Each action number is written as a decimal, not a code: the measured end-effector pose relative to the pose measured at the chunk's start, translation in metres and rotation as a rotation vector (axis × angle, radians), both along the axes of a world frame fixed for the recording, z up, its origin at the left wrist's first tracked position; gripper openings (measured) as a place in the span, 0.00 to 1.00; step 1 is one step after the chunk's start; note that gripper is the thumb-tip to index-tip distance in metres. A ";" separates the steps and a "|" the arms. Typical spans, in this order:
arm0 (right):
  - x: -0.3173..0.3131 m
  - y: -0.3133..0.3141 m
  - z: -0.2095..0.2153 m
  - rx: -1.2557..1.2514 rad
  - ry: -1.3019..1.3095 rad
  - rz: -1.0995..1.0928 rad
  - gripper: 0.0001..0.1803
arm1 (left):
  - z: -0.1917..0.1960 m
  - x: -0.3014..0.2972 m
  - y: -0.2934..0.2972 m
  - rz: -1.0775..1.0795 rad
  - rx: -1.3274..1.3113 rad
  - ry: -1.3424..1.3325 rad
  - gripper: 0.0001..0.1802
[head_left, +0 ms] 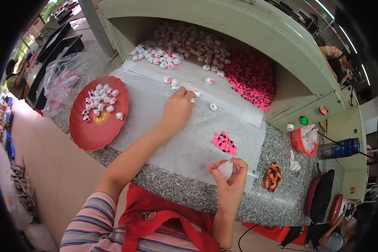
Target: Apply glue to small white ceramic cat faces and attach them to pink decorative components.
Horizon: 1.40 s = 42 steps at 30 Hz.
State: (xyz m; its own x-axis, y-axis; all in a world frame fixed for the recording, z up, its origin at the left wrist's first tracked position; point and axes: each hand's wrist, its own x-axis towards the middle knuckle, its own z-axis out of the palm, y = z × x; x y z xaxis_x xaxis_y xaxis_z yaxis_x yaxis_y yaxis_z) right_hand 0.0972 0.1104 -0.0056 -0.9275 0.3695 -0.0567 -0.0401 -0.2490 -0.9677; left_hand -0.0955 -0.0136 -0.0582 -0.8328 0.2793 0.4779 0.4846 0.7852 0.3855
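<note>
My left hand point(178, 110) reaches over the white sheet point(155, 145), fingers closed on a small white piece point(193, 100) at the fingertips. Loose white round pieces lie close around it, among them a white ring-like piece point(213, 107) to its right. My right hand point(230, 178) is wrapped round a small white squeeze bottle point(226, 169), its narrow tip pointing up and away from me. Just beyond that tip is a small pile of pink pieces with black spots point(224, 143).
A red scalloped plate point(82, 134) holds several white pieces at the left. Under the pale green shelf point(222, 17) lie heaps of white pieces point(189, 40) and pink pieces point(252, 77). To the right are a red basket point(297, 142), a blue bottle point(339, 148) and a patterned cloth point(272, 178).
</note>
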 end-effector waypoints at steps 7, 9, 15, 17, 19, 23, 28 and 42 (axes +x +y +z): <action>0.011 0.004 0.028 0.211 0.029 -0.166 0.16 | 0.067 0.084 -0.018 -0.392 1.630 -1.436 0.20; 0.013 -0.003 0.038 0.297 0.077 -0.204 0.17 | 0.071 0.105 -0.015 -0.453 1.694 -1.479 0.21; 0.035 -0.003 0.040 0.608 0.200 -0.228 0.17 | 0.076 0.131 -0.008 -0.498 1.189 -0.852 0.20; 0.036 -0.004 0.041 0.646 0.201 -0.199 0.16 | 0.075 0.133 -0.010 -0.497 1.209 -0.772 0.19; 0.036 -0.004 0.041 0.705 0.225 -0.183 0.14 | 0.077 0.134 -0.011 -0.496 1.208 -0.757 0.19; 0.034 -0.002 0.039 0.672 0.225 -0.170 0.13 | 0.078 0.136 -0.012 -0.479 1.213 -0.741 0.18; 0.023 0.003 0.038 0.772 0.474 -0.146 0.14 | 0.078 0.136 -0.013 -0.486 1.195 -0.720 0.18; 0.023 0.005 0.052 0.854 0.460 -0.088 0.14 | 0.079 0.134 -0.015 -0.463 1.063 -0.678 0.17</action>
State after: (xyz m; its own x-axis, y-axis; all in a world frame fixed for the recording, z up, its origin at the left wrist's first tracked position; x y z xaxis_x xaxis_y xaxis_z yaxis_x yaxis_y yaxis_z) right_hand 0.1199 0.1158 0.0466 -0.7593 0.1869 0.6234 -0.4442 0.5512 -0.7063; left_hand 0.0388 -0.0283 0.0211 -0.9205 0.3512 0.1712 0.0943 -0.2255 0.9697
